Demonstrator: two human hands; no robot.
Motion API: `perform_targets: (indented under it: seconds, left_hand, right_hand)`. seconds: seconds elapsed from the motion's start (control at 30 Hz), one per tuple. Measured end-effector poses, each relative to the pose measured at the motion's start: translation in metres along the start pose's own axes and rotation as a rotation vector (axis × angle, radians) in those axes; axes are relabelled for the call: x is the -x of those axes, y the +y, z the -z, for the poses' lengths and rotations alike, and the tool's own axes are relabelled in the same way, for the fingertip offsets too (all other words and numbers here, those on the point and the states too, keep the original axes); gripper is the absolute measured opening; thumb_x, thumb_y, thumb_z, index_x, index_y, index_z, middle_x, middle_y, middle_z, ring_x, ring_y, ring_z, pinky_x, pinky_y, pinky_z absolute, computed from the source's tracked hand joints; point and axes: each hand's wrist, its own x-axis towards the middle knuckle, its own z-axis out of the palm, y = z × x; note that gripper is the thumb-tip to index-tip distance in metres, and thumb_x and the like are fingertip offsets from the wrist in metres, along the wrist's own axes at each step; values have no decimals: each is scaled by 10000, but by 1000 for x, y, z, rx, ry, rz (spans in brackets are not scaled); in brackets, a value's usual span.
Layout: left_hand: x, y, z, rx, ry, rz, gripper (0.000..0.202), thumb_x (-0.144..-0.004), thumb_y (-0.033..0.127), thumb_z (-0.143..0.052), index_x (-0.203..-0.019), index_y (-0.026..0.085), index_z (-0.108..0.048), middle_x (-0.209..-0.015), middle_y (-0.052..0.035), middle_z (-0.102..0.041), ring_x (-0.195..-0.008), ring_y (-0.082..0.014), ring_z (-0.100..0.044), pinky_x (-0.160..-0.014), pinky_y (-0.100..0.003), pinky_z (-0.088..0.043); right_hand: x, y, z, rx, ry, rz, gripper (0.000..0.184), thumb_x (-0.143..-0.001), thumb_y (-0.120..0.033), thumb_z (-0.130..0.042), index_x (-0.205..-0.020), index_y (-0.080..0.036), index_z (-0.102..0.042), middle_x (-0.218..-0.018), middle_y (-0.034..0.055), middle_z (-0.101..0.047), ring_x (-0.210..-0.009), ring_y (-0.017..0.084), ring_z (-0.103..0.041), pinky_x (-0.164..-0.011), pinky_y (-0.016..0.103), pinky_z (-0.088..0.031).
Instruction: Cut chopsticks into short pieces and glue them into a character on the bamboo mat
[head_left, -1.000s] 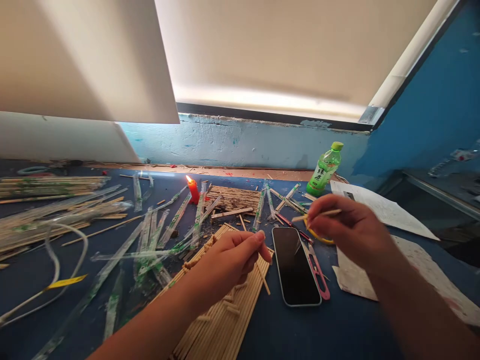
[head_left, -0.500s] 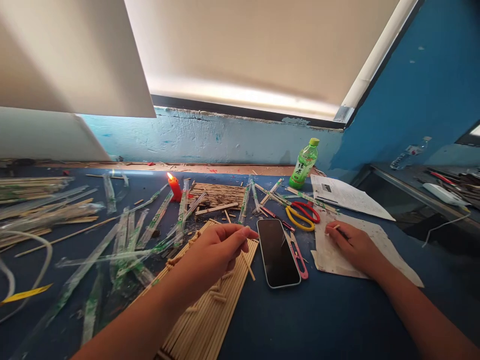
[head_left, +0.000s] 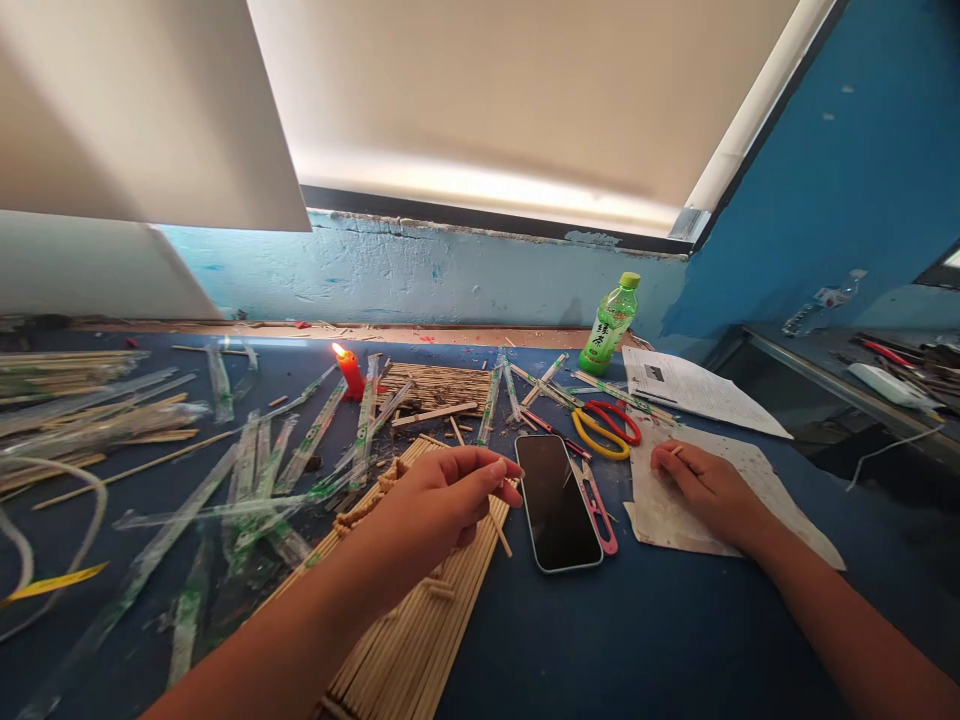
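Observation:
My left hand (head_left: 457, 490) hovers over a mat of wooden sticks (head_left: 409, 650) laid side by side, its fingertips beside the upper left edge of a black-screened phone (head_left: 559, 505). Thumb and bent fingers are closed together; whatever is between them, if anything, is too small to make out. My right hand (head_left: 701, 490) rests on a stained sheet of paper (head_left: 757, 490) and pinches a short piece of wooden stick (head_left: 676, 450). Short stick pieces (head_left: 439, 590) lie on the mat, partly hidden under my left hand.
A lit red candle (head_left: 351, 375) stands behind the mat. Around the phone are yellow-and-red-handled scissors (head_left: 604, 435) and a pink-handled cutter (head_left: 602, 525). Torn plastic wrappers (head_left: 251, 500) cover the left. A green tea bottle (head_left: 609, 325) and printed paper (head_left: 697, 390) are farther back.
The fingers of my left hand have shifted slightly, with the fingertips spreading a little by the phone. My right hand has turned slightly, and its stick piece shows at a different angle.

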Motion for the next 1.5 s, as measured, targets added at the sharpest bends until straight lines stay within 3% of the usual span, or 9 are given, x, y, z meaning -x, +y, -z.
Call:
perform_targets:
  seconds: [0.37, 0.47, 0.6, 0.77, 0.87, 1.07, 1.2, 1.37, 1.5]
  left_hand:
    - [0, -1, 0, -12, -35, -18, 341, -868, 458, -683, -1005, 146, -692, -876, -54, -697, -513, -65, -284, -484, -246, -183]
    - [0, -2, 1, -20, -43, -15, 332, -881, 451, -672, -987, 136, -687, -836, -34, -682, -510, -63, -272, -485, -252, -178]
    - [-1, -2, 3, -19, -55, -11, 307, -895, 430, -661, -968, 133, -686, -837, -37, -693, -510, -62, -279, -487, -253, -178]
    - [-1, 0, 7, 63, -137, -18, 276, -917, 410, -644, -945, 137, -677, -919, -97, -745, -519, -63, -325, -483, -243, -163]
    - [0, 0, 10, 142, -181, -21, 291, -907, 430, -649, -890, 141, -665, -889, -106, -751, -502, -59, -316, -474, -237, -150]
    - [-1, 1, 13, 191, -176, 22, 273, -907, 402, -665, -923, 132, -698, -812, -70, -715, -503, -57, -315, -456, -220, -151]
    - [-2, 0, 9, 127, -168, 31, 306, -925, 386, -661, -885, 94, -740, -520, 61, -454, -471, -55, -272, -434, -210, -161]
    - [-3, -3, 7, 114, -139, 21, 296, -928, 414, -663, -964, 127, -727, -790, -52, -725, -454, -30, -307, -411, -194, -171]
    - [-4, -4, 8, 115, -126, 35, 318, -920, 461, -665, -1007, 161, -722, -873, -90, -777, -438, -30, -322, -398, -189, -167]
  right_hand:
    - [1, -2, 3, -150, -128, 10, 452, -996, -513, -428, -749, -195, -632, -729, 39, -618, -652, 193, -563, -642, 326, -453]
    - [-5, -15, 7, -226, -44, 10, 442, -995, -525, -436, -832, -185, -667, -752, 42, -610, -709, 193, -571, -675, 320, -464]
    - [-17, -70, 4, -608, -104, 63, 300, -962, -480, -570, -962, -198, -672, -798, 18, -607, -681, 149, -560, -633, 271, -468]
    - [-40, -160, -15, -880, -478, 240, 251, -941, -402, -648, -846, -171, -631, -714, -20, -578, -619, 99, -521, -589, 222, -436]
    - [-53, -186, -30, -905, -612, 294, 242, -946, -373, -649, -841, -156, -632, -708, -17, -600, -633, 92, -543, -601, 214, -448]
    - [-58, -175, -53, -1029, -609, 243, 216, -938, -355, -667, -870, -159, -609, -723, -27, -587, -639, 81, -548, -610, 200, -463]
    - [-55, -166, -56, -1028, -626, 227, 208, -943, -347, -666, -891, -149, -624, -735, -17, -590, -664, 88, -544, -625, 206, -455]
    - [-53, -166, -52, -1014, -604, 271, 181, -948, -323, -662, -905, -148, -643, -752, -6, -607, -688, 98, -552, -640, 221, -456]
    - [-52, -165, -51, -1015, -583, 284, 149, -944, -292, -668, -914, -147, -645, -763, -5, -614, -700, 101, -553, -656, 231, -463]
